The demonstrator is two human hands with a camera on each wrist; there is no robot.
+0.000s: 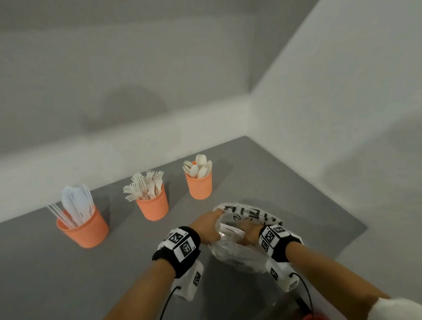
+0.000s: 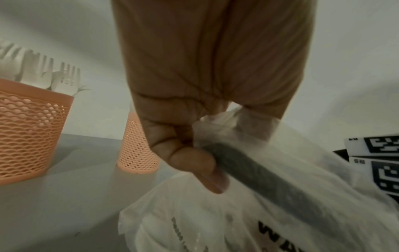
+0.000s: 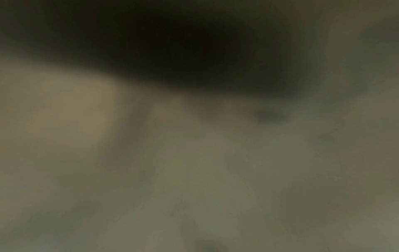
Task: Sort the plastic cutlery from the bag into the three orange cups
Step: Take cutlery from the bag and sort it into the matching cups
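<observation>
Film as thin as this plastic bag point(image 1: 241, 233) will crumple and slide rather than hold a shape, so it is best pinched at the rim, which is where the left hand point(image 1: 208, 228) grips it, fingers point(image 2: 190, 160) curled round a gathered fold. The right hand point(image 1: 251, 236) is plunged into the bag's mouth; its fingers are hidden and the right wrist view is only dark blur, so whether they hold anything cannot be told. The bag sits on the grey table point(image 1: 54, 285), near the three orange cups: knives point(image 1: 79, 207), forks point(image 1: 145, 186) and spoons point(image 1: 199, 166). Such cutlery is probably light, stiff and slick, best taken by the handle.
</observation>
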